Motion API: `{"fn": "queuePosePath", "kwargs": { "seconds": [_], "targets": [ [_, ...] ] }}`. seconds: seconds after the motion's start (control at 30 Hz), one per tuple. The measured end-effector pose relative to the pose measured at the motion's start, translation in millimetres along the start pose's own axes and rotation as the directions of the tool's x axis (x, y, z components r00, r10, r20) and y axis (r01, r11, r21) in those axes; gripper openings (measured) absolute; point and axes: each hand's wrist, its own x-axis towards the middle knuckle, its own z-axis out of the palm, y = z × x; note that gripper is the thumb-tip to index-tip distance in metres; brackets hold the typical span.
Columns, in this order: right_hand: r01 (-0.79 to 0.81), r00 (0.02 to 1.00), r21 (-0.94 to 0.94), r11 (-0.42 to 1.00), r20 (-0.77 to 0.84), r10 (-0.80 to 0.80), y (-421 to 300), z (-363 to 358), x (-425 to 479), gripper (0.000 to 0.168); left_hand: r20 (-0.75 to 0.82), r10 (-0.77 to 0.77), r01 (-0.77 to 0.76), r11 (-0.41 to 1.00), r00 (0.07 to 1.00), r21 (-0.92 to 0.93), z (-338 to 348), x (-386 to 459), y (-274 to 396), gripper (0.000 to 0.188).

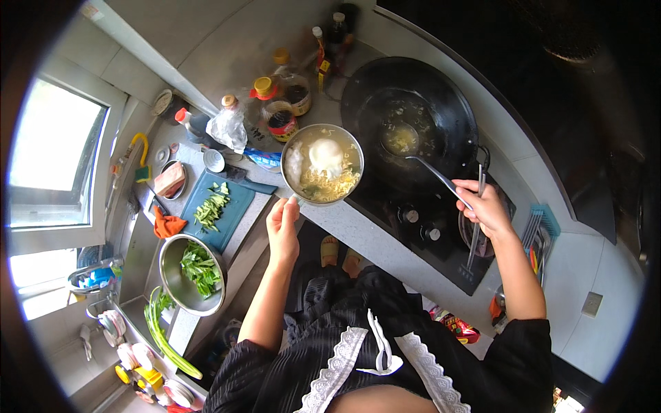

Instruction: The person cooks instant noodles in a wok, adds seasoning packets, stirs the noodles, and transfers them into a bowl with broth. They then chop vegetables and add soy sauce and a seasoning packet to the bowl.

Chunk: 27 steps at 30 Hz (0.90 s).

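Note:
My left hand (283, 227) grips the edge or handle of a metal bowl (360, 181) holding noodles (338, 186), a poached egg (326, 153) and broth. My right hand (483, 206) holds the handle of a metal ladle (439, 175) together with a pair of chopsticks (477, 222). The ladle's bowl rests in the black wok (356, 103), in broth with bits of noodle. The wok sits on the stove (392, 206), right of the metal bowl.
Chopped greens lie on a blue cutting board (237, 206), beside a cleaver (261, 187). A steel bowl (170, 289) of leafy greens stands near the sink. Meat (169, 180), an orange cloth (167, 223) and sauce bottles (264, 89) are at the left and back. A celery-like stalk (165, 338) lies lower left.

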Motion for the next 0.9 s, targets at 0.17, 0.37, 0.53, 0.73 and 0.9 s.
{"fn": "queuePosePath", "kwargs": {
  "seconds": [0.17,0.37,0.53,0.73,0.9],
  "targets": [
    [0.087,0.996,0.009,0.996,0.012,-0.087,-20,10,-28,0.029,-0.024,-0.005,0.005,1.0,1.0,0.028,0,4,-9,0.033],
    [0.176,0.982,-0.001,0.984,0.071,-0.176,-47,31,-55,0.03,0.0,0.01,-0.01,0.999,1.0,0.046,-1,5,-10,0.034],
    [0.228,0.963,-0.032,0.973,0.153,-0.22,-51,48,-59,0.031,0.017,0.012,-0.013,0.999,1.0,0.034,-3,5,-16,0.034],
    [0.351,0.933,-0.227,0.909,0.169,-0.318,-45,65,-62,0.03,0.015,0.027,-0.028,0.998,1.0,0.05,-1,1,-10,0.035],
    [0.665,0.698,-0.538,0.518,0.2,-0.688,-34,74,-67,0.032,0.007,0.037,-0.038,0.998,0.999,0.048,-5,-5,-10,0.035]
  ]
}}
